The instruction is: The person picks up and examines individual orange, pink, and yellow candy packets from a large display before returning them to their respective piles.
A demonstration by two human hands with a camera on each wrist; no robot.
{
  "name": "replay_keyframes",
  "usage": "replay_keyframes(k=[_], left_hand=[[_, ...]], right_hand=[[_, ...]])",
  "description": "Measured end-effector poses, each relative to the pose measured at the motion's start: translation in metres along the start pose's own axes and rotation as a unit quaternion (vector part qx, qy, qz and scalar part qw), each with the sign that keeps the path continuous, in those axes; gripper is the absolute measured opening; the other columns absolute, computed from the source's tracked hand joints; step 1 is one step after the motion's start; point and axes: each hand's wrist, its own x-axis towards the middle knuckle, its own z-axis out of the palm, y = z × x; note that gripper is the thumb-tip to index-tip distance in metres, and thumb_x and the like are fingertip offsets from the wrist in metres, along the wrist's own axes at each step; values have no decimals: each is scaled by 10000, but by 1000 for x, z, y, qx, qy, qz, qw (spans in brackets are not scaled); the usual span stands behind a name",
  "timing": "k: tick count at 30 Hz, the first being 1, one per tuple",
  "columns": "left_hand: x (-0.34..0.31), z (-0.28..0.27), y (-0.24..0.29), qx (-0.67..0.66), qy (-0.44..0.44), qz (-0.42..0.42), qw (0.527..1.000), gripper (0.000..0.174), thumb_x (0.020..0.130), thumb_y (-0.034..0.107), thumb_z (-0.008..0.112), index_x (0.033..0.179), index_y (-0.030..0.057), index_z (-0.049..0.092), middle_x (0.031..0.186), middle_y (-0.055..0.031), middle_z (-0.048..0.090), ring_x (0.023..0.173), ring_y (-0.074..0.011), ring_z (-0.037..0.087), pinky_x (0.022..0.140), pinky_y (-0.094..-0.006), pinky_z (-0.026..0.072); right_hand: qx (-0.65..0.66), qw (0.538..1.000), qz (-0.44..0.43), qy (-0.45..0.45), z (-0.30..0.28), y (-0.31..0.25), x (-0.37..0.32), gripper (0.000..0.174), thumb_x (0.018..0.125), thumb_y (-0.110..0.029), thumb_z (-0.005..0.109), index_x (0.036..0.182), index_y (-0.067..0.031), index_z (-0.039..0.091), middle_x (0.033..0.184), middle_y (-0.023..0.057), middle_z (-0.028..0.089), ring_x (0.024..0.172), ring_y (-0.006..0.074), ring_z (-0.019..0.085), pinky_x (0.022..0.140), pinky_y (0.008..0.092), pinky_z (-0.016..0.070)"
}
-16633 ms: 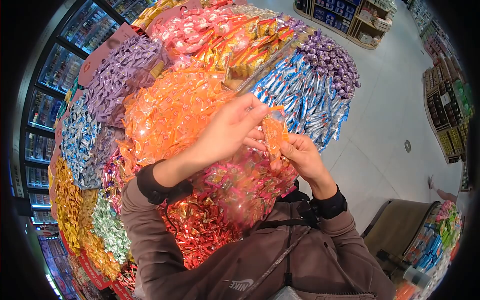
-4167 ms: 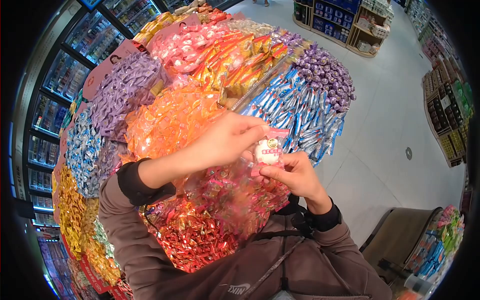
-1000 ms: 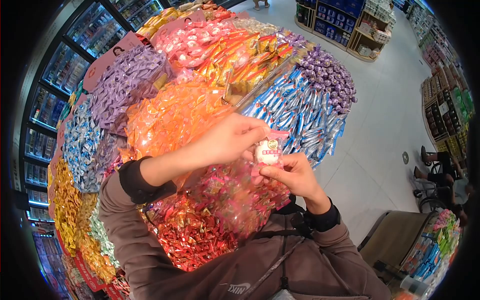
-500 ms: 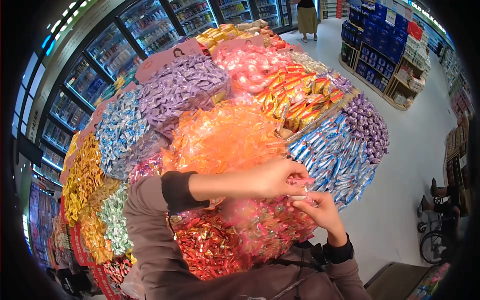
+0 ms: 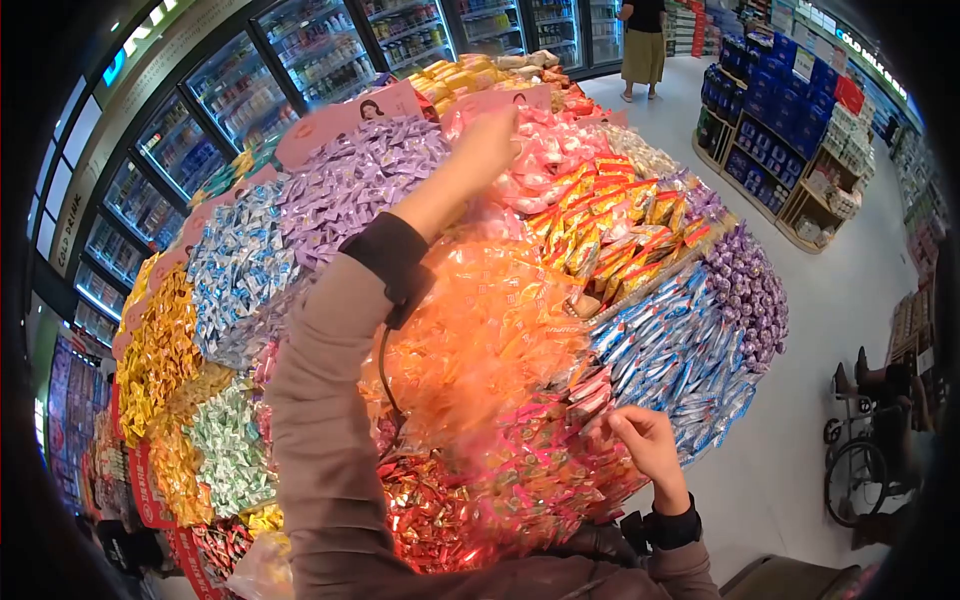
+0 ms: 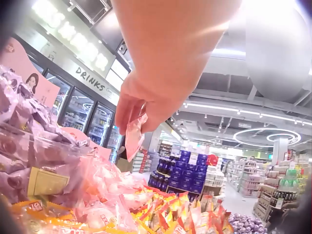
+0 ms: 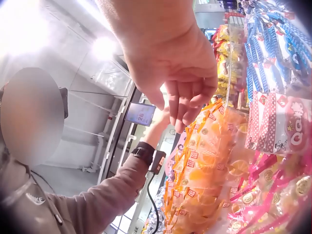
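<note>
My left hand (image 5: 487, 155) reaches to the back of the candy display, over the pile of pink-wrapped candies (image 5: 550, 165). In the left wrist view it pinches a small pink candy packet (image 6: 135, 136), hanging above the pink pile. The packet is hidden behind the hand in the head view. My right hand (image 5: 648, 445) hovers near the front right of the display, fingers loosely bent and nothing in them. Below and left of it lie pink-and-green wrapped candies (image 5: 540, 450); orange-wrapped candies (image 5: 480, 320) spread beyond those.
Purple candies (image 5: 360, 170) are heaped left of the pink pile, yellow-red packets (image 5: 620, 220) to its right. Blue-and-white sticks (image 5: 680, 350) fill the right side. A cable (image 5: 385, 370) hangs from the left wrist. A person in a wheelchair (image 5: 870, 450) is at the right; another person (image 5: 642, 45) stands behind.
My left hand has left the right hand and moved far forward and left, carrying the pink packet. My right hand has let go of the packet. The head view has tilted up.
</note>
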Motion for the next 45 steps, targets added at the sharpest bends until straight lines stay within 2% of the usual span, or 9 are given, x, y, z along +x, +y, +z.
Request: replay_keyframes(k=[4, 9, 16, 20, 26, 33, 39, 40, 45], left_hand=[[23, 42, -15, 159, 11, -52, 986, 212, 736, 120, 538, 916, 9, 527, 800, -176, 603, 786, -327, 586, 682, -459, 446], [42, 88, -37, 161, -47, -148, 975, 191, 729, 88, 510, 917, 58, 531, 868, -165, 594, 853, -329, 568, 752, -424, 439], [25, 98, -68, 360, -77, -46, 929, 166, 766, 108, 497, 878, 99, 619, 1021, -103, 552, 1010, -261, 511, 849, -443, 394], [32, 77, -33, 315, -72, 51, 945, 181, 770, 140, 530, 917, 96, 625, 1031, -107, 565, 984, -277, 524, 821, -424, 406], [56, 83, 57, 85, -250, 17, 964, 157, 692, 157, 590, 823, 96, 649, 796, -151, 619, 793, -298, 594, 697, -395, 465], [57, 135, 98, 135, -328, -21, 935, 215, 664, 197, 614, 816, 48, 647, 825, -158, 626, 817, -302, 602, 687, -411, 470], [47, 164, 87, 124, -243, -36, 961, 216, 656, 145, 584, 821, 12, 627, 860, -185, 619, 826, -321, 602, 691, -432, 469], [46, 154, 94, 150, -276, -22, 949, 280, 775, 264, 564, 918, 27, 607, 931, -166, 616, 894, -306, 595, 734, -418, 475], [54, 128, 87, 126, -206, -11, 970, 172, 689, 138, 595, 795, 5, 612, 840, -182, 620, 814, -339, 601, 670, -416, 474]], right_hand=[[-8, 1000, 5, 6, -9, 7, 8, 199, 879, -108, 488, 862, 58, 597, 814, 110, 637, 704, 130, 576, 653, 253, 463], [-14, 999, 26, 39, -20, 5, 15, 185, 866, -120, 520, 868, 33, 623, 796, 52, 647, 694, 75, 554, 626, 208, 440], [-41, 998, 13, 34, -24, 8, 19, 179, 865, -114, 517, 868, 28, 624, 790, 51, 647, 696, 76, 561, 628, 209, 444], [-27, 999, 9, 30, -22, 7, 17, 175, 865, -113, 515, 869, 24, 624, 782, 43, 646, 683, 69, 555, 621, 205, 438], [2, 1000, 10, 26, -20, 14, 8, 176, 864, -129, 524, 852, 18, 620, 776, 25, 640, 677, 59, 536, 614, 200, 424], [0, 998, -14, 56, -31, 11, -11, 166, 865, -111, 517, 837, 21, 614, 794, 30, 637, 715, 64, 536, 652, 205, 422], [1, 996, -32, 82, -41, 1, -25, 189, 873, -85, 477, 826, 54, 595, 812, 94, 633, 782, 141, 594, 709, 256, 459], [-3, 996, -36, 83, -41, 0, -28, 190, 873, -86, 477, 825, 54, 596, 812, 93, 633, 784, 141, 594, 710, 256, 459], [26, 995, -32, 90, -39, -1, -36, 193, 874, -110, 493, 833, 40, 608, 784, 60, 633, 746, 111, 583, 689, 243, 456]])
